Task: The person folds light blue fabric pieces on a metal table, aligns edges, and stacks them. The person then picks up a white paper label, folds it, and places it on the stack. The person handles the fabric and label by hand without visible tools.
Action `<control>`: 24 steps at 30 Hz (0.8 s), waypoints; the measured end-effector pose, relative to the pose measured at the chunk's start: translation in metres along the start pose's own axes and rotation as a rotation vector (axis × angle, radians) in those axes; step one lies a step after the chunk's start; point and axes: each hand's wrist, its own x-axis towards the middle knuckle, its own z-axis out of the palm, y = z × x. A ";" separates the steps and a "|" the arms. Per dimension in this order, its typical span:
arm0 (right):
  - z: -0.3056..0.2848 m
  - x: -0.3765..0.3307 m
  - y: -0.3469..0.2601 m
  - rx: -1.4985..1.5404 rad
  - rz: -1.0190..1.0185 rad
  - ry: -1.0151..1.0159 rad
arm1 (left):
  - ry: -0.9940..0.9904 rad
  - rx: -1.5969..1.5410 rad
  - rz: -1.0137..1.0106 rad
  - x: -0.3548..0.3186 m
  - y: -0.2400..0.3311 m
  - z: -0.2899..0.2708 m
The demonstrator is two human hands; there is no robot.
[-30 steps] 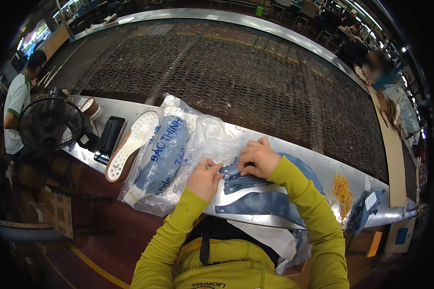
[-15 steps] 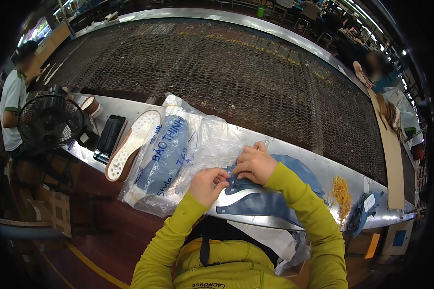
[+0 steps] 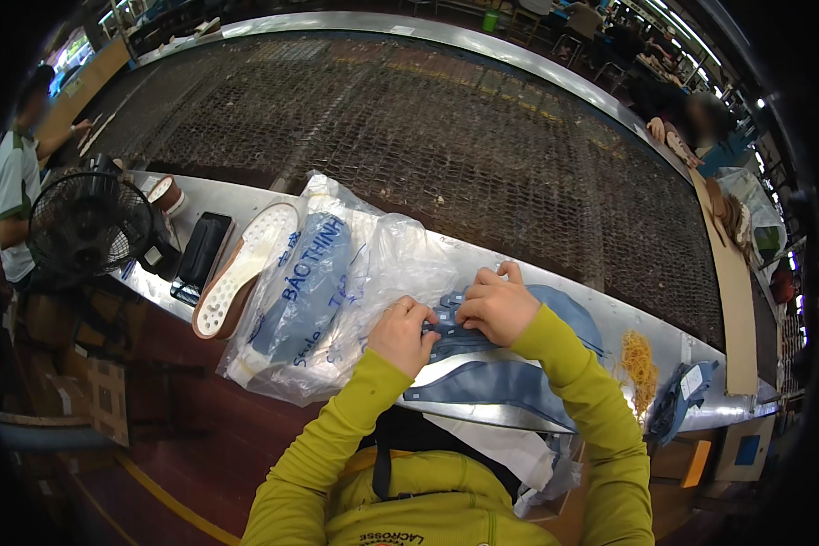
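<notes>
My left hand (image 3: 400, 332) and my right hand (image 3: 495, 305) both pinch a stack of blue shoe-upper pieces (image 3: 482, 378) lying on the metal bench (image 3: 610, 318) in front of me. The fingers of both hands close on the pieces' near-left end. Just left of my left hand lies a crumpled clear plastic bag (image 3: 337, 282) holding more blue pieces. My sleeves are yellow-green.
A white shoe sole (image 3: 241, 268) and a black flat device (image 3: 198, 255) lie left of the bag. A black fan (image 3: 86, 223) stands at the bench's left end. A heap of rubber bands (image 3: 640, 359) lies right. A wide mesh conveyor (image 3: 409, 118) runs behind; other people stand far left and right.
Both hands have shifted slightly along the blue pieces while keeping hold of them. The bag and sole have not moved.
</notes>
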 end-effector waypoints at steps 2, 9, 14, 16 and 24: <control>0.003 0.001 -0.001 -0.026 -0.027 0.017 | -0.023 -0.005 0.020 0.001 -0.001 0.001; 0.008 -0.003 0.005 0.030 0.038 0.060 | -0.192 -0.549 -0.205 0.000 -0.007 0.002; 0.012 -0.003 0.008 0.024 0.017 0.070 | -0.238 -0.483 -0.129 0.002 -0.006 -0.003; 0.014 -0.003 0.008 0.008 0.019 0.073 | -0.252 -0.490 -0.192 0.003 -0.005 -0.003; 0.024 -0.013 0.007 0.101 0.062 0.126 | -0.230 -0.575 -0.326 0.003 -0.003 0.002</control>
